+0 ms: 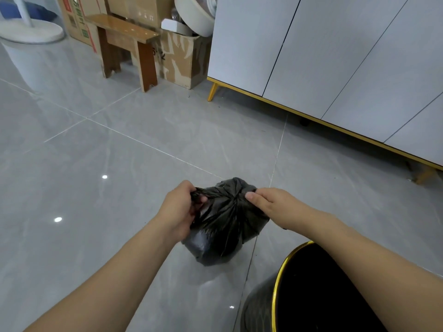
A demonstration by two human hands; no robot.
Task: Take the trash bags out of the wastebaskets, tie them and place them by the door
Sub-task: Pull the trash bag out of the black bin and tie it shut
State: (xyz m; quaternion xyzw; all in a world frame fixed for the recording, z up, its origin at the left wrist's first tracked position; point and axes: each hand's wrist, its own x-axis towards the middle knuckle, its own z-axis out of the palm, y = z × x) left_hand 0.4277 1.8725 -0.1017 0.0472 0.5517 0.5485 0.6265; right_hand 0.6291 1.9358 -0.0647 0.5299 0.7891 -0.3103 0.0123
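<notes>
From the head camera, a small black trash bag [223, 226] sat on the grey tiled floor [119, 164], already out of the black gold-rimmed wastebasket [309, 291] that stood just beside it at about four o'clock. The left hand [181, 212] was clamped on a twisted tail of the bag's neck at the bag's nine o'clock, and the right hand [271, 204] was pinched on the opposite tail at two o'clock, the plastic gathered into pleats between them. The step looked like tying the knot: it would go best with both tails pulled outward evenly and low, so the thin film cinches without tearing. At eleven o'clock, well apart, stood a wooden stool [124, 44] against cardboard boxes [182, 58]; no door showed.
</notes>
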